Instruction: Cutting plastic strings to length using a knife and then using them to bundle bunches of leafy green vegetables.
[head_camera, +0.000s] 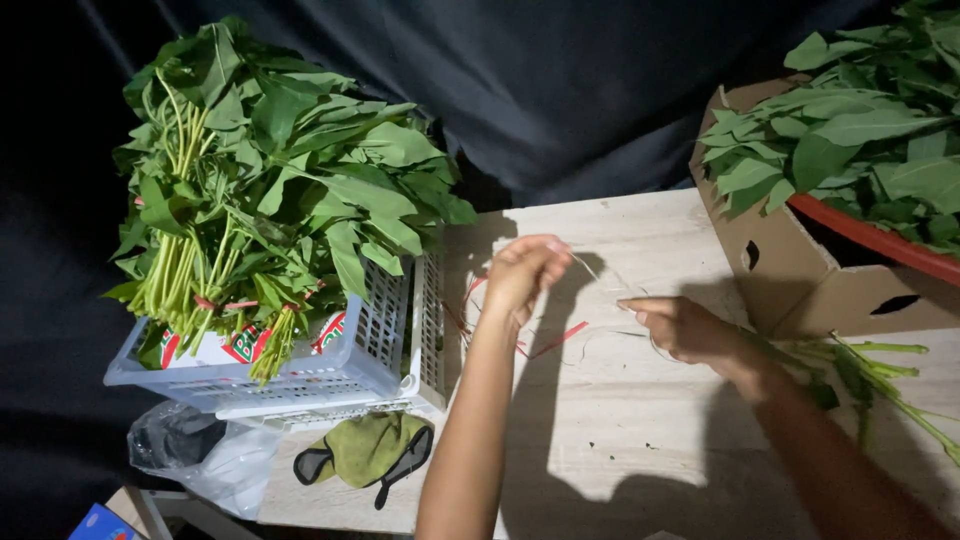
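Stretching a thin string (590, 268) across mid-frame, the left hand (522, 275) is pinching its upper-left end while the right hand (688, 328) is pinching lower right

I see a thin pale string (590, 268) pulled taut between my two hands above the wooden table, running from the raised left one down to the right. Red ties (560, 338) lie loose on the table just below it.
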